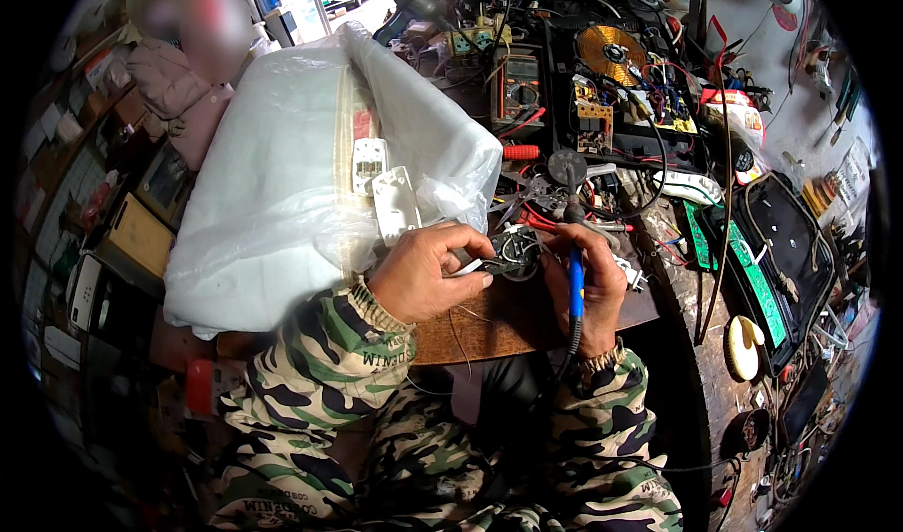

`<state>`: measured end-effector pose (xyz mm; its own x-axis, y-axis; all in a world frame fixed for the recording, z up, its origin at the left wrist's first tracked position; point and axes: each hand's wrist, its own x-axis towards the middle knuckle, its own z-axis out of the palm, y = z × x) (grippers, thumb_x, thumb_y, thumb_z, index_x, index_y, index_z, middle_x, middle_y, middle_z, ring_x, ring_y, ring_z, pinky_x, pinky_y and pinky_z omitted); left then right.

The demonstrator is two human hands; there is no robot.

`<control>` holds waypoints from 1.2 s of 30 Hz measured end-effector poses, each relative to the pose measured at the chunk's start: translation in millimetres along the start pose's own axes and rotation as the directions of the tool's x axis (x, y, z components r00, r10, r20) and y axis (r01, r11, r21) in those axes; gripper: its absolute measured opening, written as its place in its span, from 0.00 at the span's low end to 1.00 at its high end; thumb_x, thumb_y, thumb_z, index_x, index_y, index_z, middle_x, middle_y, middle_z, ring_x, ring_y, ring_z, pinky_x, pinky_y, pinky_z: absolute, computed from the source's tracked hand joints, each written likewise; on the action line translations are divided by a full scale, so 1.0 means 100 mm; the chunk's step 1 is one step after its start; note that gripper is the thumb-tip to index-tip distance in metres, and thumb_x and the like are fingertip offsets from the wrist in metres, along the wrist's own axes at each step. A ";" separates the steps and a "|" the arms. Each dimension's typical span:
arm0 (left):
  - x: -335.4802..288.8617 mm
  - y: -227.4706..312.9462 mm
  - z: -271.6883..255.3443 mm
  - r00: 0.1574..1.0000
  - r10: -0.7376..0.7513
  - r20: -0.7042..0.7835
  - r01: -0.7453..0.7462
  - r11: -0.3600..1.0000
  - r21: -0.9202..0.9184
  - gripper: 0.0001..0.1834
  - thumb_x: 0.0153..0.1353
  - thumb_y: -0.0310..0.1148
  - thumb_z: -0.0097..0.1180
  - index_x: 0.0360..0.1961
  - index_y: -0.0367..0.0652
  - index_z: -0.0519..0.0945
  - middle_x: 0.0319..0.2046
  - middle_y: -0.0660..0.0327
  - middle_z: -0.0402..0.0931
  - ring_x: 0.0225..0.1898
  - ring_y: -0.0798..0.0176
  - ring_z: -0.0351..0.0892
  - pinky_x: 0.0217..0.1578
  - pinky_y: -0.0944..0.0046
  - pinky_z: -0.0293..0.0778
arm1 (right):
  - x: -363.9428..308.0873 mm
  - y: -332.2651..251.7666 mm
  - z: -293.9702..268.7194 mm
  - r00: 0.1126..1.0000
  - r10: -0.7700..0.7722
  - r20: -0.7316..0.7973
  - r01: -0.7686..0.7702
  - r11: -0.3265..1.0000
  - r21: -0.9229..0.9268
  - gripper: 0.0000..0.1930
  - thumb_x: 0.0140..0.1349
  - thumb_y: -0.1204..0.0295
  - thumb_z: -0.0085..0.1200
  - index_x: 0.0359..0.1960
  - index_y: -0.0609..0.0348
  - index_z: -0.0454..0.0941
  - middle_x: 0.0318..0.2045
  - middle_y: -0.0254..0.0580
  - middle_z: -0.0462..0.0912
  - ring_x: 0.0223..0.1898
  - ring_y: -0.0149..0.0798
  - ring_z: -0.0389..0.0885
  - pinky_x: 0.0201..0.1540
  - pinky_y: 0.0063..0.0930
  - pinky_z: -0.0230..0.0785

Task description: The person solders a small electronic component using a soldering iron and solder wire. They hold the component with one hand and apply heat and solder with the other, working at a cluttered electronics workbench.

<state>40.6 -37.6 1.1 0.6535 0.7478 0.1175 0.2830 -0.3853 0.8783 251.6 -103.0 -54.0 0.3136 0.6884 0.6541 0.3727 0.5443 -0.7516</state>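
Observation:
My left hand pinches a small dark electrical part with thin wires above the front edge of the wooden bench. A white strip pokes out between its thumb and fingers. In my right hand is a soldering iron with a blue handle, gripped like a pen, its cord running down past the wrist. The iron's tip is close to the wired part; I cannot tell whether they touch. Beyond my left hand lie an open white plastic casing half and a second white casing piece.
A large plastic-wrapped bundle covers the bench's left side. Behind stand a multimeter and an opened induction cooker with a copper coil. Pliers and a red-handled tool lie nearby. Green circuit boards sit right. Another person is far left.

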 end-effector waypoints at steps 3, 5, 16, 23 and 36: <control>0.00 -0.02 0.06 0.992 0.108 -0.064 -0.092 0.974 0.207 0.12 0.56 0.21 0.65 0.42 0.37 0.81 0.35 0.65 0.76 0.25 0.80 0.71 0.28 0.76 0.67 | 0.00 0.01 0.00 1.000 -0.001 0.002 0.001 1.000 -0.008 0.19 0.55 0.84 0.62 0.50 0.61 0.78 0.37 0.41 0.84 0.38 0.33 0.84 0.42 0.25 0.75; -0.01 0.04 0.08 0.989 0.118 -0.090 -0.093 0.965 0.247 0.12 0.54 0.20 0.65 0.41 0.38 0.81 0.35 0.64 0.75 0.25 0.79 0.71 0.27 0.75 0.67 | 0.00 0.03 0.00 1.000 0.017 0.004 -0.017 1.000 -0.002 0.18 0.56 0.84 0.62 0.49 0.60 0.78 0.36 0.41 0.84 0.37 0.33 0.84 0.41 0.24 0.75; 0.03 -0.06 0.09 0.953 0.297 -0.055 -0.261 0.900 0.349 0.10 0.55 0.19 0.63 0.39 0.39 0.83 0.35 0.61 0.76 0.36 0.66 0.76 0.38 0.67 0.72 | 0.03 0.01 0.00 0.999 0.035 -0.014 -0.035 0.999 0.020 0.17 0.58 0.84 0.61 0.49 0.60 0.79 0.34 0.39 0.84 0.34 0.29 0.82 0.38 0.23 0.73; 0.02 -0.09 0.07 0.961 0.274 -0.049 -0.248 0.924 0.289 0.09 0.57 0.18 0.61 0.39 0.37 0.82 0.36 0.61 0.76 0.34 0.67 0.75 0.37 0.67 0.72 | 0.03 0.03 0.00 1.000 0.005 -0.012 -0.005 1.000 0.008 0.18 0.57 0.83 0.61 0.50 0.60 0.79 0.35 0.40 0.84 0.35 0.31 0.83 0.39 0.23 0.74; 0.04 -0.35 0.14 0.981 0.188 -0.037 -0.167 0.935 0.313 0.24 0.47 0.15 0.63 0.49 0.37 0.78 0.38 0.62 0.77 0.24 0.77 0.70 0.24 0.73 0.67 | -0.22 -0.95 -0.78 0.940 -0.324 -0.111 0.266 0.894 -0.361 0.27 0.57 0.77 0.63 0.60 0.66 0.72 0.34 0.52 0.81 0.33 0.51 0.80 0.38 0.40 0.73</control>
<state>43.1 -28.3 -35.4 0.6682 0.6818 0.2977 0.3750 -0.6543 0.6567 277.1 -207.3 9.6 0.2708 0.4172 0.8675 0.7316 0.4965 -0.4672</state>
